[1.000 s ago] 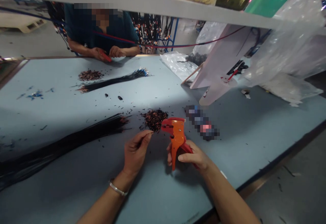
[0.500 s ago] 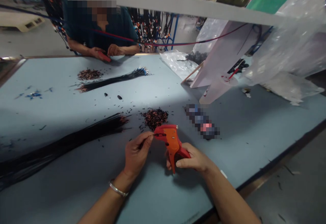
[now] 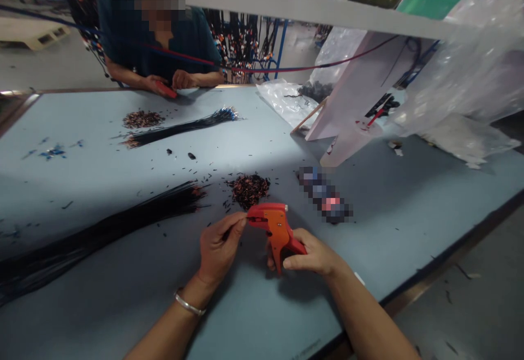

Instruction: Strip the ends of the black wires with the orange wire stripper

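My right hand (image 3: 313, 256) is closed around the handles of a red and orange wire stripper (image 3: 279, 229), whose head points left. Some of its fingers are hidden behind the handles. At the tool's jaws, my left hand (image 3: 219, 244) pinches a thin black wire between thumb and forefinger; only a very short bit of it shows. Just behind the tool's head lies a pile of short black and copper-coloured scraps (image 3: 249, 190). A thick bundle of black wires (image 3: 123, 226) with copper-coloured ends stretches across the table to the left of my hands.
Across the table (image 3: 409, 202), a co-worker (image 3: 158, 43) holds a red tool. Near them lie a second wire bundle (image 3: 184, 128) and another scrap pile (image 3: 143, 119). A blurred-out object (image 3: 325, 193), a whitish cup (image 3: 347, 142) and plastic bags (image 3: 458, 76) are at right. A shelf (image 3: 286, 5) crosses above.
The stripper's head has tilted slightly and the parts at its jaws have shifted a little. Both my hands remain almost where they were.
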The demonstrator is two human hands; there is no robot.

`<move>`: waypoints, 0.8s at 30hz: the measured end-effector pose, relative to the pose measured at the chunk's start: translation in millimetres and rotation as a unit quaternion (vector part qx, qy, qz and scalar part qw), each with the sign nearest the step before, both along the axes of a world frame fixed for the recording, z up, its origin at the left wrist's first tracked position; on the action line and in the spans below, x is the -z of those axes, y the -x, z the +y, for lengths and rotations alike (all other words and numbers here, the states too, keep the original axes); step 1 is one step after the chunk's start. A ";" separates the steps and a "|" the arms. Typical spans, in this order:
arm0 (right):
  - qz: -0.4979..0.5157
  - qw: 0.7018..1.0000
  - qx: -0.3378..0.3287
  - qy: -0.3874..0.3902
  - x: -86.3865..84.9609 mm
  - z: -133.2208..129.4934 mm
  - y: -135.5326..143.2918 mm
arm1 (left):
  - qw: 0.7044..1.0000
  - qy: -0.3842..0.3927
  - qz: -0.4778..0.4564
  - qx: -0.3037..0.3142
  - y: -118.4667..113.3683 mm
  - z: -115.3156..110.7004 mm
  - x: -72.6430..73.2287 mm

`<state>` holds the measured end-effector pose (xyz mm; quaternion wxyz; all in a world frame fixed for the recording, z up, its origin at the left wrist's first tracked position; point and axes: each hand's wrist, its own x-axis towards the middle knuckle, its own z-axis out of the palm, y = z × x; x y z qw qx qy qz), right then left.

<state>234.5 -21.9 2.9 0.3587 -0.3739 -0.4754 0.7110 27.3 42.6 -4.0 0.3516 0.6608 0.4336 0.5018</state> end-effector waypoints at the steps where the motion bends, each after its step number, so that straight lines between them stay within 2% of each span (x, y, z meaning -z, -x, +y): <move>1: 0.004 1.000 0.000 0.002 0.0 -0.2 0.2 | 1.000 -0.004 -0.003 0.001 0.1 0.1 -0.2; 8: 0.079 0.996 -0.001 0.035 5.0 -2.5 3.7 | 1.000 -0.028 0.011 -0.007 -0.1 1.3 0.2; 24: 0.058 0.998 -0.003 0.032 2.4 -1.6 2.4 | 0.998 -0.033 0.052 -0.003 -0.2 0.3 -2.7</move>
